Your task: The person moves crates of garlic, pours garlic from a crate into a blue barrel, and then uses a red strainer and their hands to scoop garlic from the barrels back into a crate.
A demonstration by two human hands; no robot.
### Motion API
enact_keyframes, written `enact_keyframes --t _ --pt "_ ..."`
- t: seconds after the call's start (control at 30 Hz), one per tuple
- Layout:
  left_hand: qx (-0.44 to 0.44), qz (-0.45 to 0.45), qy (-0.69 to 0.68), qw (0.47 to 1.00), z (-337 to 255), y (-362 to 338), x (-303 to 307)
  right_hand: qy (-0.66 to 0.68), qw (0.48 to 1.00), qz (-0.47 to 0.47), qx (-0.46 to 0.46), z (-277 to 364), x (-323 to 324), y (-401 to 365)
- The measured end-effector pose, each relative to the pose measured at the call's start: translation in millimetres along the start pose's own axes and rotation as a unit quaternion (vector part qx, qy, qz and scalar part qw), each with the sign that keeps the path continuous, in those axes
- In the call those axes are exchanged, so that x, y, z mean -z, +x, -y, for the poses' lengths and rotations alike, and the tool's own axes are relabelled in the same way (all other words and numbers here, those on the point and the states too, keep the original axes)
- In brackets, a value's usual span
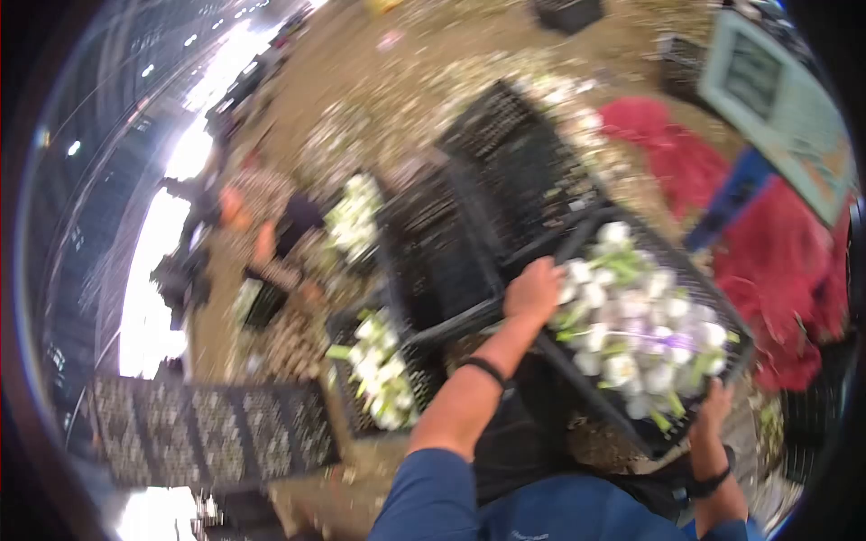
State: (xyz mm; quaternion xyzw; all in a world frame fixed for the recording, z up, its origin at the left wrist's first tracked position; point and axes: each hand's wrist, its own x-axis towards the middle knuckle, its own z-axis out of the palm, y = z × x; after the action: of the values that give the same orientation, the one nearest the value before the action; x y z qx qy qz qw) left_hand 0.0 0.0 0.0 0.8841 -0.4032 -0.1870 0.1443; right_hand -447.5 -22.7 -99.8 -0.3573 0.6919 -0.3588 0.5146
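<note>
While bulbs (634, 327) (white) fill it, both hands (532, 290) hold the crate (595, 395).

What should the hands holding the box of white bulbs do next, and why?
I'd say hold the crate level: the left hand and right hand are at opposite sides of it, and white bulbs are piled inside with no lid, so tipping might spill some.

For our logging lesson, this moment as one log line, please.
left hand: gripping black crate, left rim | right hand: at its right edge, grip unclear | contents: white bulbs, green stems | alongside: two crates
</note>
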Motion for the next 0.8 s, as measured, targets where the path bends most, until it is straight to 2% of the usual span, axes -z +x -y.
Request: enact_keyframes --t 0.03,0.07,0.1,0.17,0.2,0.27,0.3,0.37,0.43,0.53,0.57,0.63,0.7,0.77,0.8 --pt "0.001 -0.013 -0.015 1.000 -24 -25 -6 -0.007 0.998 0.055 -0.006 29 38 -10" --pt "0.007 -0.015 -0.018 1.000 -48 -47 -8 -0.078 0.997 0.015 -0.006 42 74 -11" --pt "-0.022 -0.079 0.022 0.996 33 25 33 0.082 0.993 0.089 0.010 -19 -67 1" --pt "-0.053 -0.108 -0.005 0.993 28 11 9 -0.088 0.994 -0.045 -0.049 26 -58 -22" --pt "-0.061 -0.125 -0.011 0.990 23 17 2 -0.098 0.993 -0.041 -0.044 25 -60 -8" --pt "-0.055 -0.113 -0.002 0.992 24 21 4 -0.060 0.997 -0.040 -0.014 4 -53 4" --pt "-0.064 -0.108 0.005 0.992 23 20 6 -0.104 0.993 -0.048 0.016 -12 -43 11" --pt "-0.040 -0.081 -0.003 0.996 19 18 8 -0.130 0.990 -0.053 0.017 -9 -39 10" --pt "-0.061 -0.099 -0.010 0.993 21 21 11 -0.178 0.981 -0.068 0.046 -10 -44 13" --pt "-0.057 -0.100 -0.061 0.992 24 21 9 -0.285 0.953 -0.094 0.036 -11 -41 15" --pt "-0.062 -0.098 -0.058 0.992 22 24 12 -0.282 0.954 -0.097 0.033 -13 -37 18" --pt "-0.002 -0.011 -0.085 0.996 22 28 22 -0.343 0.935 -0.084 0.042 -19 -36 25" --pt "0.001 0.002 -0.079 0.997 18 33 29 -0.325 0.941 -0.069 0.061 -20 -35 26" --pt "0.020 0.044 -0.043 0.998 15 34 32 -0.302 0.944 -0.018 0.131 -18 -31 29" --pt "0.039 0.019 -0.061 0.997 16 35 19 -0.334 0.936 0.000 0.111 -15 -25 32"
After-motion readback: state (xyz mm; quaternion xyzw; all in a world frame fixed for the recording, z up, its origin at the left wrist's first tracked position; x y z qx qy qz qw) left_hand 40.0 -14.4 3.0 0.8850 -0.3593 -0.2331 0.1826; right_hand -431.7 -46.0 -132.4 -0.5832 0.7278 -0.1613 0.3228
